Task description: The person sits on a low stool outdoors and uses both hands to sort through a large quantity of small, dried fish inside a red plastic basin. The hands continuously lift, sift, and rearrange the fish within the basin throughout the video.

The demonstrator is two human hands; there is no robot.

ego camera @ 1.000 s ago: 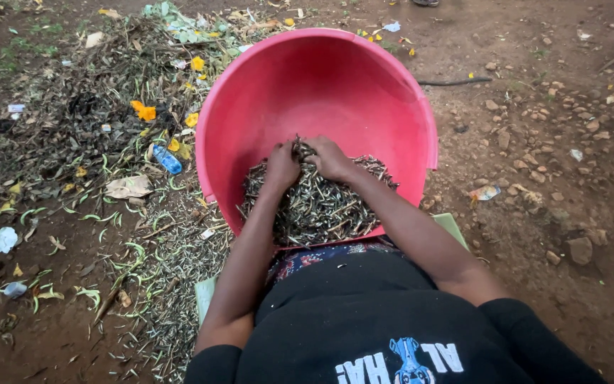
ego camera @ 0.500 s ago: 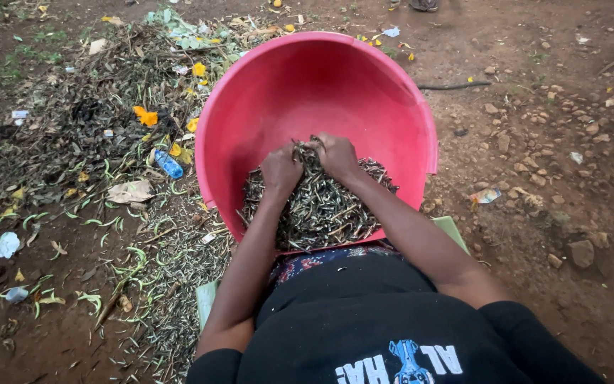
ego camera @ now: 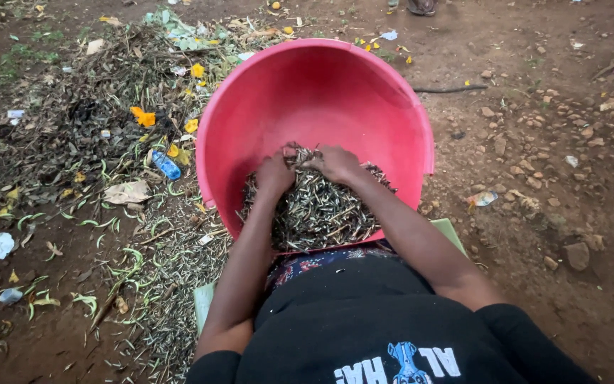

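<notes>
1. Head view, looking down: a large pink plastic basin (ego camera: 314, 92) sits tilted on bare reddish dirt ground (ego camera: 548, 213), its open mouth facing the person
2. A heap of thin, dry, grey-brown pods or stalks (ego camera: 314, 213) lies in the near, lower part of the basin; what exactly they are is hard to tell
3. The left hand (ego camera: 276, 173) rests on top of the heap, fingers curled down into it, seemingly closed over a small bunch
4. The right hand (ego camera: 335, 163) lies just beside it, touching the heap, fingers bent and partly sunk among the pieces; whether it truly grips any cannot be told
5. Both bare forearms reach forward from a black shirt (ego camera: 364, 327) at the bottom edge
6. Left of the basin, a spread of dark plant litter (ego camera: 72, 135) covers the ground, with green pod strips, yellow scraps and a small blue bottle (ego camera: 166, 166) near the basin wall
7. Right of the basin, small stones (ego camera: 577, 254) lie scattered on the soil
</notes>
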